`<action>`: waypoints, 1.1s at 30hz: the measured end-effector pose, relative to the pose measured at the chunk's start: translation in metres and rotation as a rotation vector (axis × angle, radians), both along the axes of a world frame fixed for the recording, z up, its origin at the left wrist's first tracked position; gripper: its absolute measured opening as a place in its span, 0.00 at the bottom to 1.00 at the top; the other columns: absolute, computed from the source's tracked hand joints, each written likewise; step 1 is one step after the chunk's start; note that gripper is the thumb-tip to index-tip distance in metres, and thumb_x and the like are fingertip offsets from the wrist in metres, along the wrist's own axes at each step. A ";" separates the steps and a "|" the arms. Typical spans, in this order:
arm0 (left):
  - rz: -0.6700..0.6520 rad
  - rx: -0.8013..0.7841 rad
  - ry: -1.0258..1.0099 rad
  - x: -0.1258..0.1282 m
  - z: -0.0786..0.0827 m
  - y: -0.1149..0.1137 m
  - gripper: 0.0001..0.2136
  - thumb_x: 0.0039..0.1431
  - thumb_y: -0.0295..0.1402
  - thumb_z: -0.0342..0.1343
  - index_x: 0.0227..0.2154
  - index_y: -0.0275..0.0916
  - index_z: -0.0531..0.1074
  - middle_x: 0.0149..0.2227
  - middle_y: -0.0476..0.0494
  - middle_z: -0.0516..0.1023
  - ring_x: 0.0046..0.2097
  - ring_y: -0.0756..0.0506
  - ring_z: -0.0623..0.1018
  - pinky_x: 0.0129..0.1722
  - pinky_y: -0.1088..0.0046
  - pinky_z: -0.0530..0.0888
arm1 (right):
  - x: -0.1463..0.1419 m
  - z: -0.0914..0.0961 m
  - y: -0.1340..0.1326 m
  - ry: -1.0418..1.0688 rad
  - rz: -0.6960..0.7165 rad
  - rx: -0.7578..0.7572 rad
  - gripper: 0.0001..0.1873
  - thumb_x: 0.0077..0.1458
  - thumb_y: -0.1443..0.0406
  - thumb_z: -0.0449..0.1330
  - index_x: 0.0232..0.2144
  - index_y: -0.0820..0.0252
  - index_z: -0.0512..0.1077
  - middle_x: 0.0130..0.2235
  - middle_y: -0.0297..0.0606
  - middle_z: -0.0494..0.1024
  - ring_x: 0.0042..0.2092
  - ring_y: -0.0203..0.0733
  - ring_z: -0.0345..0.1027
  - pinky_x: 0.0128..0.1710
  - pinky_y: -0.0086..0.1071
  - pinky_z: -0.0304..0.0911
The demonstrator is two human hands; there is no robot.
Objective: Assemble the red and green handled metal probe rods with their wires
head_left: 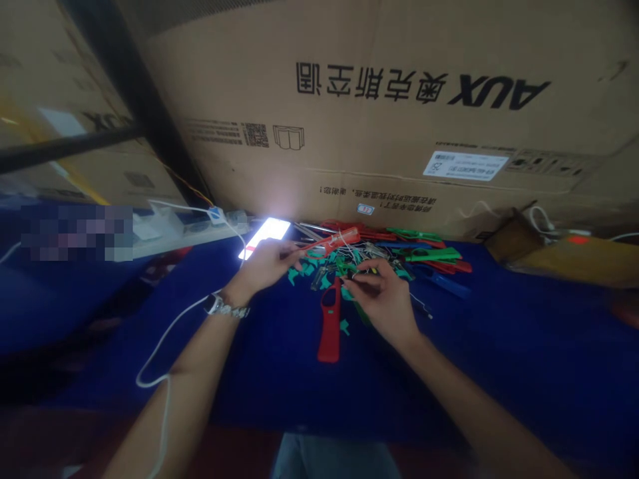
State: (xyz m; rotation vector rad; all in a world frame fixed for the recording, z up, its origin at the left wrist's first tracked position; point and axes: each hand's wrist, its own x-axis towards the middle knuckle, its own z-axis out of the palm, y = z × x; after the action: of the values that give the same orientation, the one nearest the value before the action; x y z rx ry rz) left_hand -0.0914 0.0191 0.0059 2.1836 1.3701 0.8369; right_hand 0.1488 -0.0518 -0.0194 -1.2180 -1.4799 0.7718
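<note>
My left hand (269, 263), wearing a metal-band watch (227, 308), grips the near end of a red, partly see-through long-lighter casing (342, 239). Thin white wires show around that casing. My right hand (384, 296) is closed in a pinch on a small dark part (351, 273), too blurred to name. Just below the hands lies a red lighter handle shell (329, 329) with a trigger hole. Under and behind both hands spreads a pile of small teal plastic triggers (305, 268), clear pieces and thin wires. One loose teal trigger (344, 326) sits beside the red shell.
Green casings (434, 255), a blue casing (449, 283) and metal rods (309, 231) lie around the pile. A glowing phone (267, 234) is behind my left hand. A white cable (150, 380) crosses my left forearm. A large cardboard box (379, 133) walls off the blue table's (279, 379) back.
</note>
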 end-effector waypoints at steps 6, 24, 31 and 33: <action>-0.092 -0.052 -0.008 0.004 0.001 -0.002 0.16 0.62 0.39 0.56 0.23 0.38 0.79 0.27 0.46 0.80 0.27 0.49 0.73 0.31 0.74 0.67 | 0.004 -0.002 0.006 -0.200 0.042 0.210 0.07 0.55 0.62 0.64 0.37 0.55 0.74 0.34 0.36 0.83 0.37 0.44 0.81 0.31 0.31 0.75; -0.209 -0.205 0.022 0.006 0.005 -0.007 0.17 0.62 0.43 0.56 0.26 0.36 0.80 0.21 0.48 0.76 0.21 0.53 0.67 0.23 0.77 0.62 | 0.032 0.009 0.020 -0.515 0.129 0.485 0.06 0.60 0.64 0.61 0.37 0.51 0.79 0.37 0.36 0.82 0.43 0.46 0.76 0.45 0.41 0.72; -0.234 -0.210 0.016 0.005 0.003 -0.006 0.17 0.62 0.44 0.56 0.28 0.37 0.80 0.23 0.47 0.78 0.20 0.54 0.67 0.22 0.78 0.62 | 0.037 0.010 0.025 -0.519 0.138 0.482 0.03 0.58 0.64 0.64 0.34 0.51 0.79 0.37 0.35 0.83 0.44 0.48 0.74 0.50 0.48 0.65; -0.223 -0.219 0.016 0.006 0.004 -0.006 0.17 0.62 0.44 0.56 0.28 0.36 0.80 0.22 0.47 0.78 0.20 0.54 0.67 0.22 0.78 0.62 | 0.036 0.008 0.024 -0.438 0.158 0.411 0.03 0.58 0.63 0.64 0.35 0.51 0.78 0.38 0.35 0.82 0.41 0.46 0.75 0.47 0.45 0.68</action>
State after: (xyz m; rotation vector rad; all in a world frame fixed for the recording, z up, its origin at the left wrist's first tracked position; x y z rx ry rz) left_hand -0.0857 0.0127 0.0095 2.1254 1.1396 0.5608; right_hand 0.1849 -0.0277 -0.0115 -0.9958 -1.9949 0.2785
